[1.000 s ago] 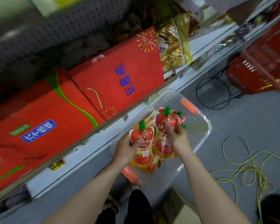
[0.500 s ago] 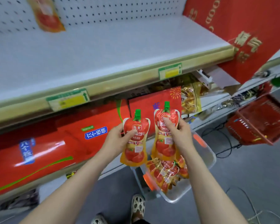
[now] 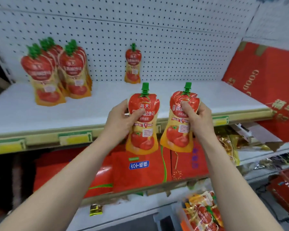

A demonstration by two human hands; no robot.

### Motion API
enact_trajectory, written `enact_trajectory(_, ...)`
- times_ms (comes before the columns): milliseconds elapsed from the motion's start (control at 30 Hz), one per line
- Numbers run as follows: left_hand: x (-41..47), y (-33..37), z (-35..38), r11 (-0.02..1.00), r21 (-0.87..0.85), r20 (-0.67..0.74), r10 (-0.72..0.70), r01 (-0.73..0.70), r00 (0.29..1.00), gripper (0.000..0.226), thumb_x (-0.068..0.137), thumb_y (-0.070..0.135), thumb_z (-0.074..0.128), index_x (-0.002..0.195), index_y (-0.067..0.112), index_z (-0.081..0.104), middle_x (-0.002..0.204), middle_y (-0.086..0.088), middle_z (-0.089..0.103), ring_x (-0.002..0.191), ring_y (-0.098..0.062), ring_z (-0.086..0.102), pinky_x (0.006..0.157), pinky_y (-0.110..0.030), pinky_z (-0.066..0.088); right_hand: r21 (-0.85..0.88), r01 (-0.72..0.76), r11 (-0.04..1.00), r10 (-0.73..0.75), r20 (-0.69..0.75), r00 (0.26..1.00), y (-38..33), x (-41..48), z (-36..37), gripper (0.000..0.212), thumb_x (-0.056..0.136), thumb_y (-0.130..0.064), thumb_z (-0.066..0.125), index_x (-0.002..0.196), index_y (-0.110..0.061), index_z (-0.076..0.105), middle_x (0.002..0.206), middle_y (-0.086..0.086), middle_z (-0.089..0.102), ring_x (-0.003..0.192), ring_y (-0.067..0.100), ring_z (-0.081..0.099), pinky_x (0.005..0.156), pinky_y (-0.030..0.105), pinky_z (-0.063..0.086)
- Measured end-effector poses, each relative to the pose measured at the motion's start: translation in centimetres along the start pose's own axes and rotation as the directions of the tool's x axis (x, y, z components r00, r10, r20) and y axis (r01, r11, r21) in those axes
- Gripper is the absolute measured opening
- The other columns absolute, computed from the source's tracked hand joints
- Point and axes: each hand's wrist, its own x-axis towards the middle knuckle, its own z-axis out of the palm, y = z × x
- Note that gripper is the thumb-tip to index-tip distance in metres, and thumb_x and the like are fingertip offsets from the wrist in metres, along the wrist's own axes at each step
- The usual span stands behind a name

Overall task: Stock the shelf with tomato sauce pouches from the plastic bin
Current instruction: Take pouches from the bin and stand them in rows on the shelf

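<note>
backdrop: white pegboard wall (image 3: 157,30) | lower tier: red gift boxes (image 3: 140,170) | far right: red basket (image 3: 285,185) | floor: grey, kinda blurry

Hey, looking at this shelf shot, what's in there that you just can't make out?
All in the head view:
- Plastic bin: cut off by the bottom edge, so the pouch count inside is unknown.
- Cluster of pouches at shelf left: blurred and overlapping, count unclear.
- Left pouch and right pouch: label text partly covered by the thumbs of the left hand and right hand.
- Price tags: print too small.
</note>
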Motion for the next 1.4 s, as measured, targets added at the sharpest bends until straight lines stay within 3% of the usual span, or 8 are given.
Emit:
enact_trajectory(267, 2.1, 2.2, -10.6, 0.999, 0.012, -0.33, 0.044, -0.043, 0.943, 0.014, 0.089, 0.015, 0.067, 0.1, 0.023, 0.066, 0.097, 0.005, 0.072, 0.088, -0.005, 0.068, 0.084, -0.033, 0.057, 0.086, 0.106, 0.991, -0.125, 0.272, 0.954, -5.5, 5.6, 11.4, 0.015, 0.1, -0.022, 0.052, 0.093, -0.028, 0.064, 0.095, -0.006, 0.072, 0.09, 0.013, 0.068, 0.088, 0.037, 0.054)
enact_trajectory(367, 2.5, 2.1, -14.0, 1.0, 0.014, -0.473, 0.023, -0.018, 0.881, 0.022, 0.089, 0.014, 0.067, 0.111, 0.014, 0.065, 0.102, 0.0, 0.072, 0.093, -0.014, 0.07, 0.085, -0.035, 0.057, 0.083, 0.189, 0.979, -0.206, 0.382, 0.901, -6.6, 7.1, 15.7, 0.012, 0.099, -0.023, 0.056, 0.105, -0.025, 0.066, 0.097, -0.007, 0.072, 0.086, 0.005, 0.067, 0.08, 0.026, 0.055)
enact_trajectory(533, 2.8, 0.9, -18.5, 0.996, 0.057, -0.614, -0.021, 0.071, 0.789, 0.025, 0.088, 0.025, 0.068, 0.112, 0.017, 0.066, 0.104, -0.002, 0.073, 0.096, -0.018, 0.07, 0.089, -0.047, 0.055, 0.073, 0.224, 0.972, -0.231, 0.479, 0.847, -6.9, 9.5, 22.1, 0.009, 0.095, -0.018, 0.062, 0.088, -0.016, 0.068, 0.078, -0.009, 0.069, 0.067, -0.005, 0.061, 0.064, 0.019, 0.048)
enact_trajectory(600, 2.9, 0.5, -19.6, 0.994, 0.069, -0.649, -0.022, 0.087, 0.76, 0.025, 0.089, 0.025, 0.068, 0.112, 0.017, 0.066, 0.104, -0.001, 0.073, 0.097, -0.017, 0.07, 0.089, -0.048, 0.055, 0.063, 0.219, 0.974, -0.22, 0.514, 0.829, -6.8, 10.1, 24.2, 0.014, 0.095, -0.017, 0.064, 0.088, -0.007, 0.071, 0.08, 0.001, 0.073, 0.069, 0.003, 0.063, 0.064, 0.025, 0.052)
enact_trajectory(833, 2.9, -0.3, -21.3, 0.991, 0.084, -0.713, -0.016, 0.108, 0.701, 0.023, 0.09, 0.02, 0.066, 0.112, 0.015, 0.066, 0.1, 0.005, 0.072, 0.089, -0.006, 0.07, 0.084, -0.035, 0.057, 0.069, 0.233, 0.97, -0.23, 0.567, 0.791, -6.1, 11.1, 29.6, 0.02, 0.091, -0.022, 0.068, 0.072, -0.028, 0.068, 0.079, -0.006, 0.074, 0.075, 0.012, 0.069, 0.078, 0.046, 0.059)
enact_trajectory(1000, 3.1, -0.4, -21.5, 0.991, 0.095, -0.707, 0.004, 0.089, 0.707, 0.02, 0.09, 0.02, 0.066, 0.11, 0.02, 0.066, 0.096, 0.011, 0.072, 0.086, -0.001, 0.07, 0.076, -0.026, 0.056, 0.088, 0.192, 0.977, -0.208, 0.561, 0.802, -5.5, 11.4, 31.6, 0.015, 0.088, -0.027, 0.07, 0.079, -0.015, 0.07, 0.085, -0.001, 0.077, 0.084, 0.02, 0.074, 0.08, 0.052, 0.058)
enact_trajectory(1267, 3.5, -0.7, -21.2, 0.991, 0.069, -0.657, -0.042, 0.116, 0.752, 0.025, 0.089, 0.024, 0.067, 0.113, 0.017, 0.066, 0.104, 0.003, 0.073, 0.093, -0.012, 0.071, 0.085, -0.039, 0.057, 0.15, 0.181, 0.972, -0.234, 0.586, 0.776, -5.7, 11.5, 31.3, 0.004, 0.09, -0.019, 0.07, 0.089, -0.023, 0.07, 0.092, -0.005, 0.075, 0.087, 0.01, 0.072, 0.081, 0.037, 0.06)
enact_trajectory(1400, 3.8, -0.3, -20.1, 0.994, 0.049, -0.633, -0.046, 0.099, 0.772, 0.024, 0.089, 0.021, 0.068, 0.112, 0.017, 0.066, 0.1, 0.004, 0.074, 0.089, -0.008, 0.072, 0.081, -0.033, 0.058, 0.08, 0.38, 0.922, -0.383, 0.357, 0.852, -6.9, 11.0, 29.4, 0.012, 0.09, -0.031, 0.068, 0.098, -0.021, 0.069, 0.087, -0.011, 0.069, 0.076, 0.0, 0.06, 0.071, 0.019, 0.05)
